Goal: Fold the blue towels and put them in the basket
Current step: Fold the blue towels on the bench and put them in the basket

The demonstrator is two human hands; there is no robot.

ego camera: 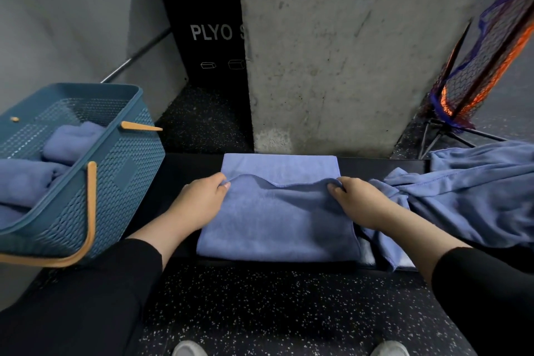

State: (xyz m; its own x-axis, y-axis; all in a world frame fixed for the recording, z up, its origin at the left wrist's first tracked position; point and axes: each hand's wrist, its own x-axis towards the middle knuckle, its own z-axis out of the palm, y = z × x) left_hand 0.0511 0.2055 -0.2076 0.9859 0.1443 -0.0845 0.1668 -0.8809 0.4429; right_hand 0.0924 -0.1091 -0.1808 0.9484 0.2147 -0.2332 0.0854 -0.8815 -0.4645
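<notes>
- Head view: a blue towel [277, 220] is lying half-folded across a narrow black bench [170, 179], its near edge running flush with the bench's front lip and its far edge almost reaching the back lip.
- Bare bench is showing as a dark strip to the left of the towel, between it and the basket [124, 182]; to the right the room is tighter, with a loose pile of unfolded blue towels [476, 196] crowding up against the towel's right edge.
- A concrete pillar [332, 52] is standing just behind the bench, closing off the far side.
- The left hand [199, 202] is pinching the upper layer's left corner, fingers curled round the fabric, and is sitting at the towel's left edge.
- The right hand [361, 202] is pinching the matching right corner, thumb on top; the lifted edge is sagging in a shallow curve between the two hands, partway up the lower layer.
- The teal woven-look basket with tan handles is sitting tilted at the left end, well apart from the hands, with folded blue towels [57, 147] already lying inside.
- Speckled black floor [274, 312] is spreading open in front of the bench.
</notes>
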